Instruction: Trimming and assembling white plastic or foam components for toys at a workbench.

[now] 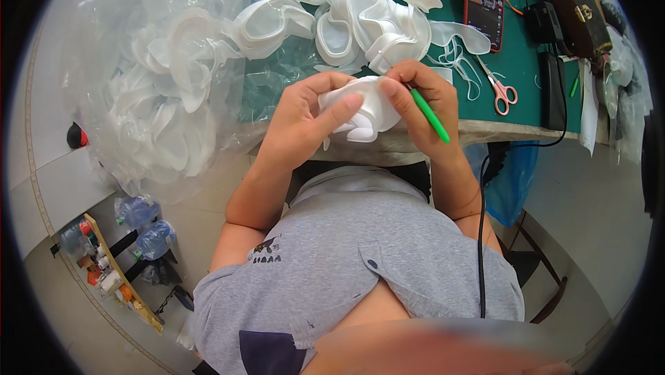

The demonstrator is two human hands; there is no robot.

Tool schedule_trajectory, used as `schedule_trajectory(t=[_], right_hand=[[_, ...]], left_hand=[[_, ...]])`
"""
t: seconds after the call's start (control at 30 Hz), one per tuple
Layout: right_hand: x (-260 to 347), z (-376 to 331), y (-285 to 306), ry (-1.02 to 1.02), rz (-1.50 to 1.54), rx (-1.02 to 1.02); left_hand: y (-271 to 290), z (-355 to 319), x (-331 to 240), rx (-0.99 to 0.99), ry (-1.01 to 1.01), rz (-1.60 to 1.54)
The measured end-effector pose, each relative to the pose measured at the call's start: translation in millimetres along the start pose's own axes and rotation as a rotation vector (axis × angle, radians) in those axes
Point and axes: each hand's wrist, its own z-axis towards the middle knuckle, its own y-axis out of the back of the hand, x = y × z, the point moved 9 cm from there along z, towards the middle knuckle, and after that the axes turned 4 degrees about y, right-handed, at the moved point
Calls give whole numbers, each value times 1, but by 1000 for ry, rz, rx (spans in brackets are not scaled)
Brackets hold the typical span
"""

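Before my chest, near the table's front edge, both hands hold one white, soft-looking molded piece (370, 108) with curved, raised rims. My left hand (312, 115) pinches its left side, the thumb lying across the top. On the other side, my right hand (422, 98) grips the piece's upper right edge between thumb and fingers. A slim bright green pen-like tool (431, 117) is tucked in that same hand and points down toward me; its working end is hidden. Just beyond my hands lies a heap of similar white pieces (374, 21).
A large clear plastic bag (187, 91) full of white pieces covers the left side. On the green tabletop (523, 87), pink-handled scissors (500, 91) lie near white straps (457, 63). A phone (485, 7), black power strip (552, 91) and brown case (578, 11) stand farther right.
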Motion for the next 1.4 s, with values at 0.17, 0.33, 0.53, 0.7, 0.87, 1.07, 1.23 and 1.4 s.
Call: schedule_trajectory(t=[0.17, 0.33, 0.53, 0.7, 0.87, 1.07, 1.23, 1.4], right_hand=[[-1, -1, 5, -3, -42, 8], [31, -3, 12, 484, 103, -163], [37, -4, -1, 434, -96, 73], [43, -3, -1, 563, -261, 58], [43, -3, -2, 576, -286, 57], [44, -3, -2, 592, -286, 70], [46, -3, -3, 582, -321, 61], [53, -5, -7, 657, -563, 23]], left_hand=[[5, 5, 10, 7, 2, -251], [4, 9, 7, -11, -67, -194], [8, 9, 8, -39, -101, -173], [5, 8, 1, -84, -155, -91], [5, 8, -1, -102, -144, -64], [5, 7, -4, -110, -172, -57], [5, 7, -5, -129, -216, 6], [5, 3, -13, -210, -338, 180]])
